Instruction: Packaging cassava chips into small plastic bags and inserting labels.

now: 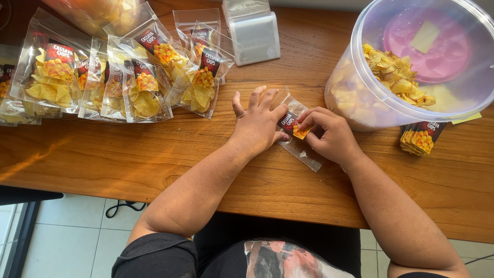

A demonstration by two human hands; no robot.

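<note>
On the warm, glossy wooden table [154, 154] the person's left hand [259, 123] lies flat with fingers spread wide, pinning a small clear, crinkly plastic pouch [301, 149] at the table's middle, just beside the tub. The right hand [329, 136] curls its fingertips in a narrow pinch on the small rectangular black-and-orange paper label [291, 125] resting against the pouch's upper end. To the right stands a large round translucent plastic tub [355, 62] holding thin, wavy yellow chips [393, 74] and a pink plastic lid-like disc [427, 49]. A neat stack of matching labels [422, 136] sits below it. Filled, labelled chip pouches [134, 77] overlap at the upper left, and a stack of empty clear bags [252, 33] lies at the top
</note>
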